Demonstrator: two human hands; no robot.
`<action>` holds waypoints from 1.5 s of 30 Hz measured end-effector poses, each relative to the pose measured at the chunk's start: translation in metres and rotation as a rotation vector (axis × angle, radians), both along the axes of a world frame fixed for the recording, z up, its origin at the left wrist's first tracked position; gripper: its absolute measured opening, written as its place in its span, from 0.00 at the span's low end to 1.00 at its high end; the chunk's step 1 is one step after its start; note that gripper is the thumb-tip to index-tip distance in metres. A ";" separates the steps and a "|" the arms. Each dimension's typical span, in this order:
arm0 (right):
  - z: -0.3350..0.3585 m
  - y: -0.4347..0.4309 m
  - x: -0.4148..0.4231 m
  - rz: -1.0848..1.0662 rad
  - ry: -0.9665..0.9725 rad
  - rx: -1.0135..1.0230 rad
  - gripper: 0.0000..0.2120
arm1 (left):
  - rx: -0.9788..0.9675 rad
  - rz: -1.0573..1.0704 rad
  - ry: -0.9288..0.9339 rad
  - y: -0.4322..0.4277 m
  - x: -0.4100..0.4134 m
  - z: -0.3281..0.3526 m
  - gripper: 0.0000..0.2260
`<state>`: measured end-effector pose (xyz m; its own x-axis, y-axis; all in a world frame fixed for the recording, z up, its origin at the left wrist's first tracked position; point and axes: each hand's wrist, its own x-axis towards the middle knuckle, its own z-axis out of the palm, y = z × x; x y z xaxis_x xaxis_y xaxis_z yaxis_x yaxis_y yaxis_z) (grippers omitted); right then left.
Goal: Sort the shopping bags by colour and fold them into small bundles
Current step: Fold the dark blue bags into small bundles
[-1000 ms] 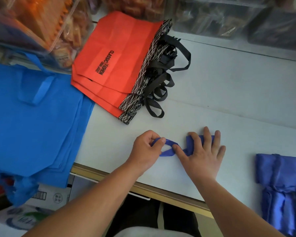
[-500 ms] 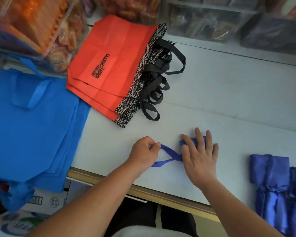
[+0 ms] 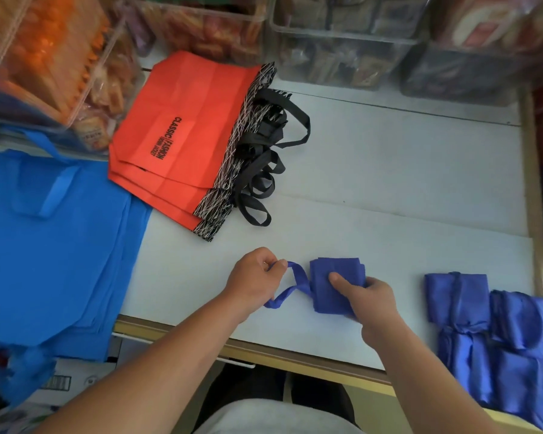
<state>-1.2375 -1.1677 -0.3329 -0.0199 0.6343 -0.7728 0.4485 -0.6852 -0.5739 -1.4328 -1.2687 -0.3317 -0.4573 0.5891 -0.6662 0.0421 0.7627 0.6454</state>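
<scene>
A small folded dark-blue bag bundle (image 3: 333, 277) lies near the table's front edge. My right hand (image 3: 369, 297) grips it, thumb on top and fingers curled under its right side. The bundle's handle strap (image 3: 292, 286) loops out to the left, and my left hand (image 3: 257, 277) pinches its end. Several finished dark-blue bundles (image 3: 489, 327) lie at the right front corner. A stack of red bags (image 3: 182, 133) with black handles sits at the back left. Flat light-blue bags (image 3: 51, 245) hang over the table's left end.
The white table (image 3: 405, 183) has a wooden front edge and a frame along its right side. Clear bins of packaged snacks (image 3: 342, 42) line the back and left. A cardboard box (image 3: 72, 380) stands below the table's left end.
My right hand went from pressing flat on the bundle to gripping it from the right, uncovering the bundle. My left hand still pinches the strap, now pulled further left.
</scene>
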 end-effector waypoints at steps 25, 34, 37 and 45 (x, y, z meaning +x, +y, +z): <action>0.182 0.011 0.132 0.869 0.260 1.172 0.22 | 0.288 -0.419 -0.137 0.040 0.142 0.216 0.12; 0.191 0.010 0.144 0.524 0.241 0.864 0.19 | 0.435 -0.307 -0.024 0.019 0.148 0.210 0.17; 0.203 0.008 0.139 0.501 0.301 0.784 0.20 | 0.463 -0.296 0.034 0.015 0.153 0.198 0.16; 0.215 0.001 0.140 0.462 0.313 0.696 0.17 | 0.428 -0.008 0.037 0.011 0.165 0.191 0.15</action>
